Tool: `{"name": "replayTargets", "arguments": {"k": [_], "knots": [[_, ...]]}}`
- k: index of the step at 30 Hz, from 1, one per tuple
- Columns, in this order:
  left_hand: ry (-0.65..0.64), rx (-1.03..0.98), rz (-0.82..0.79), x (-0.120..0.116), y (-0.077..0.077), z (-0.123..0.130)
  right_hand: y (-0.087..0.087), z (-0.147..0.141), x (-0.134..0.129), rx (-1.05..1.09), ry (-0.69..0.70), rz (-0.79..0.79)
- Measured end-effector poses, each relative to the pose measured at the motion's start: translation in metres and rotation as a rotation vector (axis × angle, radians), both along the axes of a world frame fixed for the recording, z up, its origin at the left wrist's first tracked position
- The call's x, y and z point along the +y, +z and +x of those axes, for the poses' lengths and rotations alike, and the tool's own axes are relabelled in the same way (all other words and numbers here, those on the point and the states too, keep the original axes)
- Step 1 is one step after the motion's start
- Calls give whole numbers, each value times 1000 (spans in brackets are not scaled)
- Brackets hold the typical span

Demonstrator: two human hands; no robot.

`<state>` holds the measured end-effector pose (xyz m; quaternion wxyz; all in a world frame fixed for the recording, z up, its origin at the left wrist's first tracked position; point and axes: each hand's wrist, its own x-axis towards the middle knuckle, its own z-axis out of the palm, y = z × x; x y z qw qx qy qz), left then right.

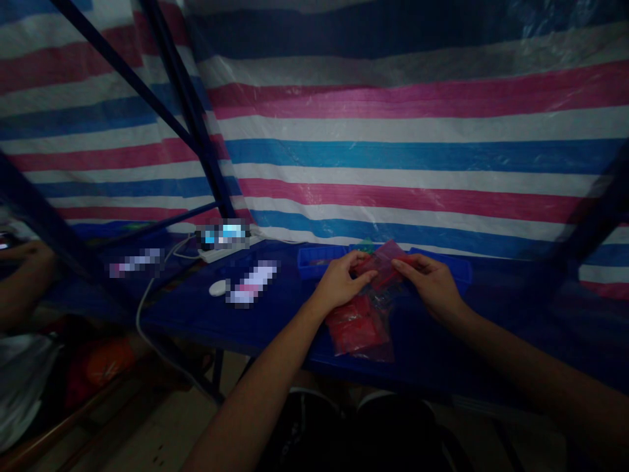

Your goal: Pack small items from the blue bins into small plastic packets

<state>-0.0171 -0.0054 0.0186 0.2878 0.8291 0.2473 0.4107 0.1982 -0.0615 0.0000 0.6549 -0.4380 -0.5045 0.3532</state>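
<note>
Red plastic bag (388, 262): one, edges pinched by your left hand (346, 278) and right hand (430, 285), above the blue table (275, 328).

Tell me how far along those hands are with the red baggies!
Nothing clearly looks finished: red packets lie on the blue table, unmarked as done or waiting. The left hand and right hand hold a small reddish bag. I can't tell what's left; blue trays sit beyond, contents mostly hidden.
</note>
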Motion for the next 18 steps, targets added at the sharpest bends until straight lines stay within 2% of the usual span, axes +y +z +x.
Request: {"name": "replayTargets", "arguments": {"k": [18], "knots": [[18, 5, 0, 0, 1, 0, 1, 1, -1, -4, 0, -6]]}}
